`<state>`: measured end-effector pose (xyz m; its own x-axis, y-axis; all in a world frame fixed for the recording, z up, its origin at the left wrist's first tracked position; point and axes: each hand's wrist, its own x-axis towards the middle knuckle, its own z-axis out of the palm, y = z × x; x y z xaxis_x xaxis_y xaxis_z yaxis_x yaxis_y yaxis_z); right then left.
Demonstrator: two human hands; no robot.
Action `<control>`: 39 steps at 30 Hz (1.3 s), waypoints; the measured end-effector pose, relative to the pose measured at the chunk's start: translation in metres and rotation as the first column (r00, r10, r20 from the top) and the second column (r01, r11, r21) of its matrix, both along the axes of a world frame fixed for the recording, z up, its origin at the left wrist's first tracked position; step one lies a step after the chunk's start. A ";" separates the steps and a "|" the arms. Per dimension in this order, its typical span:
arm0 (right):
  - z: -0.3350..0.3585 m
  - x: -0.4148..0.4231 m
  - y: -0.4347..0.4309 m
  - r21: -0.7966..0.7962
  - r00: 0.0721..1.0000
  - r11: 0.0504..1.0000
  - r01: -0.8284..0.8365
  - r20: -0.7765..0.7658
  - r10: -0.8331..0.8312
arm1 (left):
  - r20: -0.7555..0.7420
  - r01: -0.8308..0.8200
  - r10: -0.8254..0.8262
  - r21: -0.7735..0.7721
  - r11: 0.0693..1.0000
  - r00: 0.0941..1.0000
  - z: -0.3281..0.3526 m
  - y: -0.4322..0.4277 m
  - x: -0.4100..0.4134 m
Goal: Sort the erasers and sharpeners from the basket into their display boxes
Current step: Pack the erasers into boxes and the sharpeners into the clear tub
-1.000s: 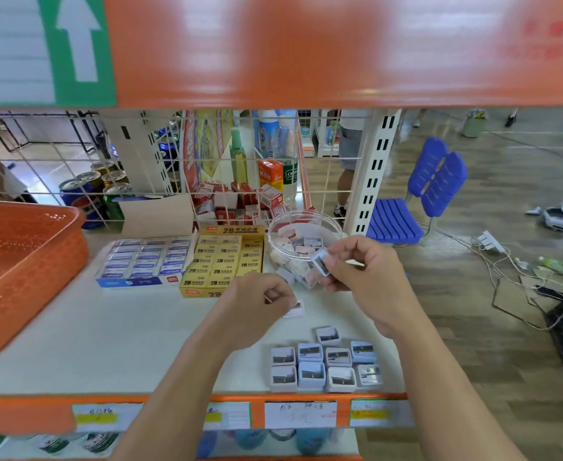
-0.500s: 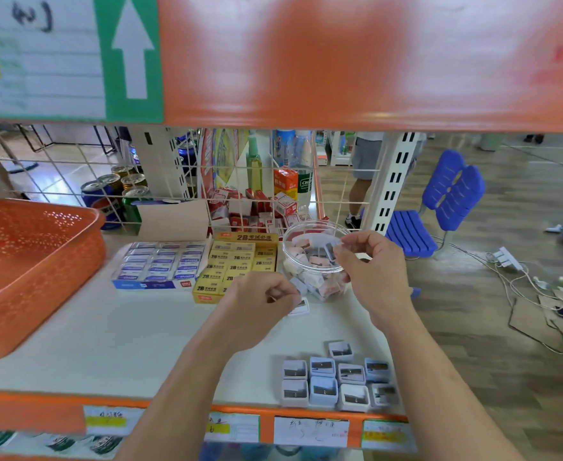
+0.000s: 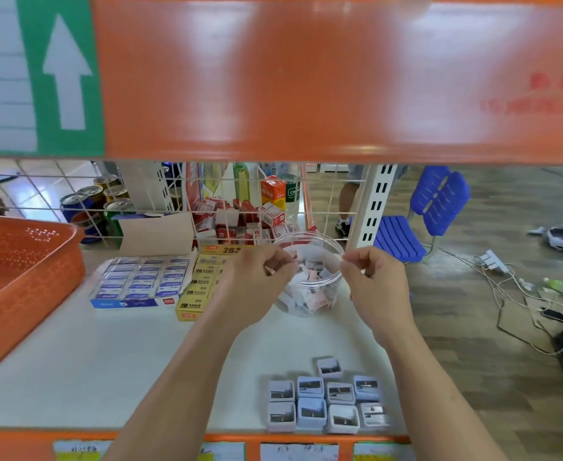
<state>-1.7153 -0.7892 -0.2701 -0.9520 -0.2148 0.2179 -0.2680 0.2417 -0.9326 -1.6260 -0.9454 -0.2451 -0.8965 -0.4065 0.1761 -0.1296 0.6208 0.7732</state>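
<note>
A: How far along is it, starting from the left?
B: The basket (image 3: 24,287) sits at the left end of the shelf (image 3: 90,361). What shows of its inside looks bare, though its bottom is hidden. Beside it the blue box (image 3: 123,302) and the yellow box (image 3: 188,309) look packed with erasers (image 3: 143,277), so I judge that half done.
A: And the hands?
B: The left hand (image 3: 256,281) has its fingers curled at the left rim of the tub (image 3: 310,304). A small pale bit shows among them, but I cannot tell whether it holds anything. The tub is part full of pink and white pieces. The right hand (image 3: 376,287) pinches thumb and forefinger on the tub's right rim.
A: What is left?
B: A cluster of sharpeners (image 3: 326,400) lies loose at the front right. I judge they belong in the tub.
A: Room to move?
B: There is bare shelf between the boxes and the front lip. The grid (image 3: 40,194) closes the back just behind the tub, the post (image 3: 373,207) stands near on the right, the beam (image 3: 306,78) hangs low overhead, and the loose sharpeners lie close to the shelf's front edge
</note>
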 end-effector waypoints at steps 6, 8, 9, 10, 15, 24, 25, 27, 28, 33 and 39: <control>-0.010 -0.004 0.016 0.129 0.995 0.987 -0.095 0.021 0.093 | -0.048 -0.080 0.075 -0.097 0.992 0.996 0.009 0.005 -0.030; -0.010 -0.004 0.021 0.180 0.991 0.975 -0.131 0.032 0.127 | -0.032 -0.087 0.084 -0.130 0.988 0.996 0.008 0.005 -0.036; -0.010 -0.004 0.024 0.204 0.989 0.968 -0.147 0.041 0.142 | -0.023 -0.090 0.088 -0.145 0.985 0.996 0.007 0.005 -0.038; -0.010 -0.005 0.026 0.226 0.987 0.961 -0.161 0.048 0.155 | -0.018 -0.095 0.093 -0.157 0.983 0.995 0.006 0.005 -0.039; -0.009 -0.001 0.031 0.335 0.952 0.892 -0.305 0.126 0.278 | -0.045 -0.050 0.041 -0.226 0.973 0.998 0.004 0.009 -0.033; 0.000 0.019 0.018 0.571 0.793 0.555 -0.605 0.374 0.481 | 0.128 0.158 -0.145 -0.091 0.983 0.981 -0.016 0.009 0.003; 0.001 0.019 0.018 0.596 0.792 0.531 -0.603 0.367 0.488 | 0.179 0.190 -0.173 -0.082 0.978 0.969 -0.019 0.008 0.008; 0.003 0.021 0.016 0.651 0.804 0.494 -0.577 0.347 0.482 | 0.261 0.251 -0.229 -0.056 0.966 0.938 -0.023 0.008 0.017; 0.003 0.022 0.015 0.677 0.817 0.483 -0.556 0.334 0.470 | 0.295 0.276 -0.253 -0.037 0.960 0.921 -0.026 0.009 0.020; -0.001 0.028 0.014 0.734 0.854 0.477 -0.484 0.279 0.439 | 0.408 0.373 -0.359 0.049 0.927 0.840 -0.032 0.012 0.033; -0.002 0.032 0.020 0.654 0.902 0.627 -0.423 0.240 0.359 | 0.468 0.419 -0.374 0.010 0.908 0.800 -0.034 0.019 0.041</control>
